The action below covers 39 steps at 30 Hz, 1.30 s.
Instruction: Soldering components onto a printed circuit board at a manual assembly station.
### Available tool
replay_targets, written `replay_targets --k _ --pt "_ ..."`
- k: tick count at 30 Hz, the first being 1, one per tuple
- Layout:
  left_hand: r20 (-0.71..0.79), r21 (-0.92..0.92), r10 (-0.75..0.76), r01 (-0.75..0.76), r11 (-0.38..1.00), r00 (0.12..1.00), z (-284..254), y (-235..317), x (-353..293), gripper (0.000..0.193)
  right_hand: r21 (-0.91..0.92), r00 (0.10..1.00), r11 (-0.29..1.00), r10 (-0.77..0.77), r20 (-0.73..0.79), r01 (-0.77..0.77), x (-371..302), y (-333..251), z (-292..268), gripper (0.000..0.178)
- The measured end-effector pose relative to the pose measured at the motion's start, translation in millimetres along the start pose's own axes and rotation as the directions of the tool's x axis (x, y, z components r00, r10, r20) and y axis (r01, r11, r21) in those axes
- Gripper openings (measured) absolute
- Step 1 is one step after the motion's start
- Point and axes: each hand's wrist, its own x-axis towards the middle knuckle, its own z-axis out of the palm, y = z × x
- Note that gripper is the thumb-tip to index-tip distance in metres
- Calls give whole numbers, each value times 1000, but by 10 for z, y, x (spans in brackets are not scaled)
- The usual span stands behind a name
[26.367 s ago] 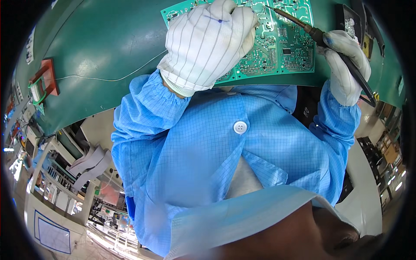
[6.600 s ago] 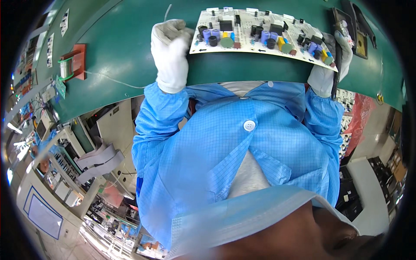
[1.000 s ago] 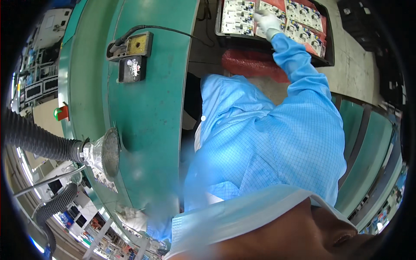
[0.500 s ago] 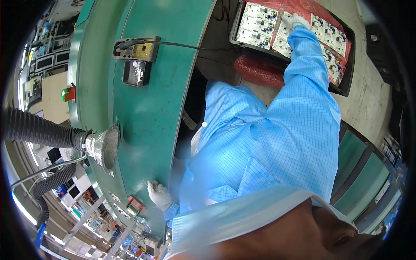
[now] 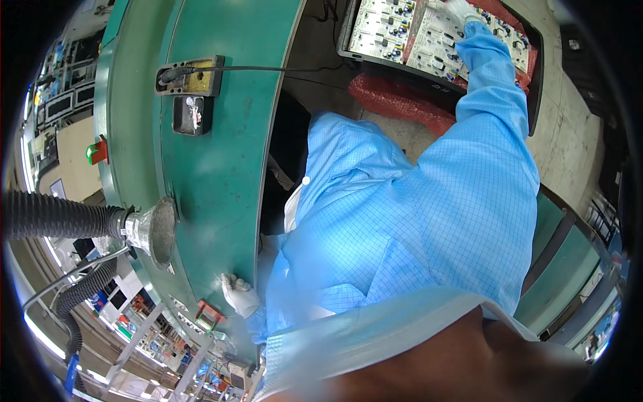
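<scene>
My right hand (image 5: 459,11), in a white glove, reaches to the far right at the top edge of the view. Its fingers close on the far edge of a white circuit board (image 5: 434,44), partly cut off by the picture edge. That board lies in a black tray (image 5: 402,70) among several similar boards with small mounted parts. My left hand (image 5: 240,295), also gloved, rests at the near end of the green bench (image 5: 231,174). Its fingers are curled, and thin wire-like strands show at the fingertips; what they hold is too small to make out.
Red bubble wrap (image 5: 395,102) sticks out below the tray. On the bench stand a soldering iron holder (image 5: 213,80) with a trailing cable and a small black box (image 5: 192,115). A fume extraction funnel (image 5: 159,231) on a ribbed hose hangs at the bench's left side.
The view has shifted slightly, with the bench further left. My right hand has moved toward the board's far edge, uncovering more of it. The left hand stays curled on the bench.
</scene>
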Motion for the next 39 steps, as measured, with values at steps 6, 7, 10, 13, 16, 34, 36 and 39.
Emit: replay_targets --k 6,7,10,13,16,34,36,39 --pt "4 117 130 -129 985 992 -21 -51 -13 13 -338 976 941 -49 -210 -25 -64 -1113 -444 40" --pt "-4 99 126 -125 987 992 -34 -58 -5 13 -240 973 970 -77 -218 22 -136 -1449 -589 38" --pt "-4 56 79 -78 995 997 -66 -84 20 19 -15 968 999 -54 -246 52 -418 -2513 -887 30" --pt "63 94 168 -174 980 984 -69 -129 -17 24 76 938 958 -252 -237 276 -889 -3362 -771 30" --pt "132 128 263 -279 952 956 -18 -152 -142 27 238 807 771 -564 -176 591 -1428 -3966 -245 30" --pt "751 -649 407 465 602 520 -359 -223 215 40 436 -46 -240 -911 -410 867 -2672 -4431 3046 43" --pt "616 -681 298 302 668 730 -270 -202 187 40 467 -61 -218 -943 -328 857 -2691 -4370 3017 44" --pt "234 -615 250 -56 787 940 -159 -180 112 40 511 -83 -202 -966 -246 835 -2727 -4310 2933 44"
